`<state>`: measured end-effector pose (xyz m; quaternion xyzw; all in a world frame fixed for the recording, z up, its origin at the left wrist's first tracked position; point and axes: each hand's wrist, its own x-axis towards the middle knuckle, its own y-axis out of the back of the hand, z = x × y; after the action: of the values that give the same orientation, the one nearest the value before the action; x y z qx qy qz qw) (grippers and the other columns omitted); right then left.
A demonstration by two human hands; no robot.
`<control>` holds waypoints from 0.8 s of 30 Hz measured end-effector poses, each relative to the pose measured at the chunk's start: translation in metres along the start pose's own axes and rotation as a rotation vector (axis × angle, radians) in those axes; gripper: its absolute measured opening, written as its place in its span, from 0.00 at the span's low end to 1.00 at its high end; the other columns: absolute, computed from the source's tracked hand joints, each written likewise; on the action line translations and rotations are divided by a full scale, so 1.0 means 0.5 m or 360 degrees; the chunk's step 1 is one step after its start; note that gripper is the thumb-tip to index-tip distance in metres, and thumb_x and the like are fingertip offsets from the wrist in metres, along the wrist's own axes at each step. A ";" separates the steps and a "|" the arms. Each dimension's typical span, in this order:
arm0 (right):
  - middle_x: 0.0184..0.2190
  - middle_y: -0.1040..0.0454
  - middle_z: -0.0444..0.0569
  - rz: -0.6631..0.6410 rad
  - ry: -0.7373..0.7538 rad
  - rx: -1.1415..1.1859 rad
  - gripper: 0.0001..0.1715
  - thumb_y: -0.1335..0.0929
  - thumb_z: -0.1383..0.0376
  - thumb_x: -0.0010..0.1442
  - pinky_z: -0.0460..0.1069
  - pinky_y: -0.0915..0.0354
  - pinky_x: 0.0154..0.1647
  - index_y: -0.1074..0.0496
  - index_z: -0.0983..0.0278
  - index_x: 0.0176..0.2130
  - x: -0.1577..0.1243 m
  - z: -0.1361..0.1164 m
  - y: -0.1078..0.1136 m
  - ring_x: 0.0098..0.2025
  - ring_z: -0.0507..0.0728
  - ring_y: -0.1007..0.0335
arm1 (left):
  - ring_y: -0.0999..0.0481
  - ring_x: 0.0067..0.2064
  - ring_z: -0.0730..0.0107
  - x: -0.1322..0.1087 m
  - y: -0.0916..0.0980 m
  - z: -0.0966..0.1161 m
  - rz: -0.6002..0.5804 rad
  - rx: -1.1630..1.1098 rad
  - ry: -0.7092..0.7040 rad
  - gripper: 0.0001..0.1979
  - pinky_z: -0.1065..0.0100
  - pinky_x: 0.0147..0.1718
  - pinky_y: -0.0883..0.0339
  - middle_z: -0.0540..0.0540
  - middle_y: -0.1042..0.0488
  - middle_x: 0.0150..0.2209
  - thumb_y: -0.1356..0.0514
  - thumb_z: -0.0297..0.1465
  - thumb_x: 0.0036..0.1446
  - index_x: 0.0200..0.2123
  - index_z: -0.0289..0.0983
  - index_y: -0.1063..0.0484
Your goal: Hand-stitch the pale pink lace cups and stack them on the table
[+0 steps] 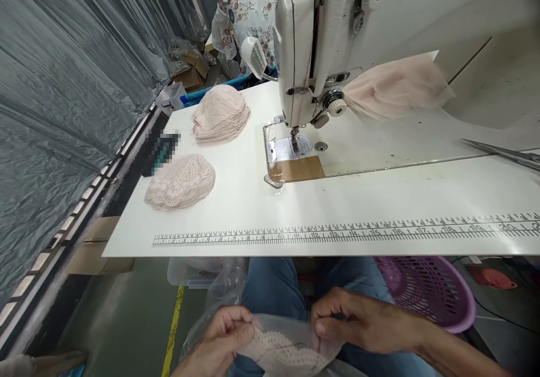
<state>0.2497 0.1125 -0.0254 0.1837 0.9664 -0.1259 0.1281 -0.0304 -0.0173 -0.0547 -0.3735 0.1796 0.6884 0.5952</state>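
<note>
Over my lap, below the table's front edge, a pale pink lace piece with a sheer mesh edge [287, 350] is stretched between my hands. My left hand [225, 337] pinches its left end between thumb and fingers. The other end is gripped by my right hand [358, 319], thumb pressed against the fingers. The lower part of the lace runs out of the picture. On the table in front stands a white sewing machine [295, 56], its needle and presser foot [295, 140] over the metal plate.
A stack of pink cups [221, 112] and a lace stack [182, 183] lie on the table's left. Scissors [506, 153] and sheer pink fabric [396, 87] are at the right. A purple basket [451, 298] stands below. Across the table is a person in a floral garment [248, 5].
</note>
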 end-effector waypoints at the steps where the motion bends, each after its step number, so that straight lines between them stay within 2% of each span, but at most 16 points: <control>1: 0.24 0.28 0.48 -0.0006 -0.0015 0.0033 0.36 0.33 0.39 0.56 0.47 0.40 0.30 0.19 0.70 0.33 0.000 0.000 -0.001 0.28 0.54 0.35 | 0.29 0.28 0.72 -0.001 -0.001 0.003 -0.0007 -0.0007 -0.0003 0.26 0.71 0.29 0.39 0.47 0.25 0.27 0.24 0.46 0.36 0.31 0.34 0.25; 5: 0.24 0.26 0.46 0.0044 -0.0097 0.0130 0.25 0.24 0.48 0.46 0.46 0.39 0.31 0.19 0.68 0.31 0.000 0.003 -0.007 0.29 0.54 0.32 | 0.29 0.29 0.72 -0.012 -0.010 0.027 -0.0065 -0.0008 0.0030 0.23 0.71 0.31 0.39 0.47 0.25 0.27 0.24 0.44 0.38 0.31 0.34 0.25; 11: 0.24 0.24 0.44 0.0153 -0.0149 0.0171 0.10 0.25 0.60 0.44 0.46 0.37 0.34 0.18 0.64 0.27 -0.002 0.005 -0.011 0.29 0.53 0.31 | 0.27 0.33 0.69 -0.032 -0.018 0.065 -0.0180 0.0108 -0.0018 0.22 0.70 0.36 0.37 0.46 0.24 0.31 0.26 0.45 0.43 0.34 0.35 0.24; 14: 0.23 0.24 0.43 0.0161 -0.0163 0.0186 0.08 0.25 0.62 0.44 0.46 0.37 0.33 0.18 0.64 0.27 -0.002 0.004 -0.010 0.29 0.53 0.30 | 0.26 0.35 0.67 -0.030 -0.015 0.069 -0.0264 0.0200 -0.0063 0.22 0.69 0.37 0.37 0.45 0.23 0.32 0.27 0.46 0.43 0.33 0.35 0.23; 18: 0.23 0.24 0.43 0.0164 -0.0173 0.0193 0.09 0.25 0.62 0.44 0.46 0.36 0.33 0.18 0.64 0.27 -0.003 0.004 -0.010 0.29 0.54 0.29 | 0.27 0.31 0.71 -0.020 -0.003 0.066 -0.0424 0.0309 -0.0042 0.22 0.73 0.32 0.39 0.45 0.23 0.29 0.29 0.48 0.46 0.31 0.34 0.22; 24: 0.23 0.23 0.44 0.0131 -0.0188 0.0206 0.09 0.25 0.61 0.43 0.46 0.35 0.31 0.18 0.64 0.27 -0.002 0.006 -0.010 0.28 0.54 0.28 | 0.28 0.31 0.73 -0.013 0.014 0.057 -0.0493 0.0329 -0.0109 0.21 0.74 0.31 0.40 0.47 0.23 0.28 0.29 0.48 0.47 0.31 0.35 0.24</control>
<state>0.2491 0.1066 -0.0271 0.2234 0.9387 -0.1933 0.1778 -0.0458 -0.0035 -0.0328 -0.3100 0.1693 0.5787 0.7351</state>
